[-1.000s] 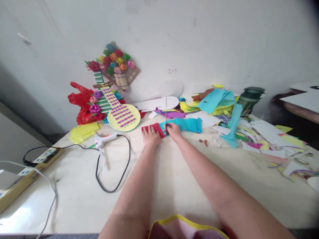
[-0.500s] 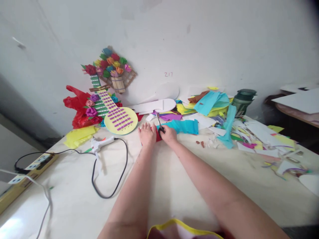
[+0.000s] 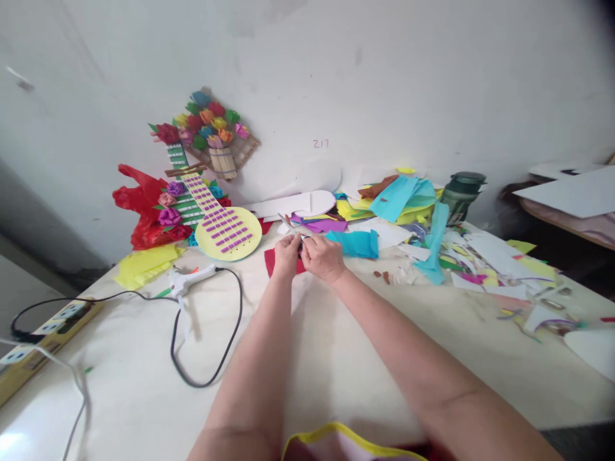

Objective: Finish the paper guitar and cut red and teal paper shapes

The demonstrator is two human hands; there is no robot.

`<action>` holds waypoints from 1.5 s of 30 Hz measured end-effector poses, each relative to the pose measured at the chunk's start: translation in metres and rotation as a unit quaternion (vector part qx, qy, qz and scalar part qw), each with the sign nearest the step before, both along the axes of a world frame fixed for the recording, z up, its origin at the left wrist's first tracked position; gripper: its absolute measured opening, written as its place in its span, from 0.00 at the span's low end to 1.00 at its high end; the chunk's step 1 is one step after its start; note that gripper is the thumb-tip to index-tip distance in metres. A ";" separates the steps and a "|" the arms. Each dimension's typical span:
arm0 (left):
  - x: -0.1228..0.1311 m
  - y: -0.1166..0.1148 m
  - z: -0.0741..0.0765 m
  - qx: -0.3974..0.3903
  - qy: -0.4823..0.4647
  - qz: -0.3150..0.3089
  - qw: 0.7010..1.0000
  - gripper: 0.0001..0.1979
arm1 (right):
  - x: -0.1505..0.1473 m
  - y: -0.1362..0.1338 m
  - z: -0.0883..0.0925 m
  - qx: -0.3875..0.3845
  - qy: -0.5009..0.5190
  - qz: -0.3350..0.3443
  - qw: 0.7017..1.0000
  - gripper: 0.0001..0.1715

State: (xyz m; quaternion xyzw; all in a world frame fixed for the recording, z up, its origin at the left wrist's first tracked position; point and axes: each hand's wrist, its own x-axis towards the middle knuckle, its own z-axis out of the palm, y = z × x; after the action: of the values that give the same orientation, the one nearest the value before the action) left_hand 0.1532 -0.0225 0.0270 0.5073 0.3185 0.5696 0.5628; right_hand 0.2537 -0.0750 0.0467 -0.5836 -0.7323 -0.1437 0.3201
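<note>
My right hand [image 3: 323, 257] is closed around the dark handles of a pair of scissors [image 3: 301, 244], whose blades point up and to the left. Right beside it, my left hand [image 3: 286, 255] has its fingers drawn together at the scissors; what lies between them is hidden. A piece of red paper [image 3: 271, 259] lies on the table under and beside both hands. Just right of my right hand is a strip of blue crepe paper [image 3: 358, 244].
A yellow paper guitar [image 3: 228, 234] leans at the back left among paper flowers. A white glue gun [image 3: 192, 278] with a looped black cord lies left, near a power strip [image 3: 52, 330]. Paper scraps [image 3: 480, 256] and a dark green bottle [image 3: 464, 197] are at right.
My left hand has lifted from lying flat on the red paper and its fingers have closed beside my right hand. The scissors have tilted to the left. The view has shifted slightly.
</note>
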 end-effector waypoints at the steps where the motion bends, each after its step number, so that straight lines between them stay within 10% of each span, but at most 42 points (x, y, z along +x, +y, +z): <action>1: 0.001 -0.001 0.000 -0.004 -0.005 -0.002 1.000 0.12 | -0.003 -0.002 0.003 0.017 -0.009 -0.003 1.000 0.18; 8: 0.005 -0.008 -0.008 0.020 0.082 -0.091 0.992 0.14 | 0.006 0.014 0.012 -0.008 0.198 -0.094 0.976 0.22; 20: 0.009 -0.017 -0.011 0.036 0.160 -0.240 0.957 0.22 | 0.052 0.046 0.004 -0.010 0.474 -0.060 0.878 0.17; 22: 0.008 -0.017 -0.011 0.035 0.164 -0.243 0.955 0.21 | 0.067 0.047 0.005 0.034 0.554 -0.068 0.829 0.17; 27: 0.007 -0.019 -0.009 0.020 0.165 -0.247 0.955 0.20 | 0.114 0.042 0.010 0.147 0.783 -0.085 0.599 0.17; 29: 0.008 -0.020 -0.008 0.013 0.156 -0.251 0.955 0.21 | 0.120 0.040 0.011 0.129 0.816 -0.081 0.557 0.12; 37: 0.002 -0.019 -0.006 -0.057 0.056 -0.285 0.955 0.20 | 0.065 0.032 0.005 -0.262 0.665 0.233 0.659 0.11; 45: -0.005 -0.011 -0.013 -0.054 0.004 -0.305 0.951 0.21 | 0.053 0.031 0.001 -0.258 0.602 0.355 0.667 0.12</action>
State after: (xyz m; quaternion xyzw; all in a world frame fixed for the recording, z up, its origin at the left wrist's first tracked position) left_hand 0.1478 -0.0335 0.0140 0.5510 0.1812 0.3510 0.7351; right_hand 0.3065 -0.0439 0.0473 -0.2985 -0.5406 0.5579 0.5545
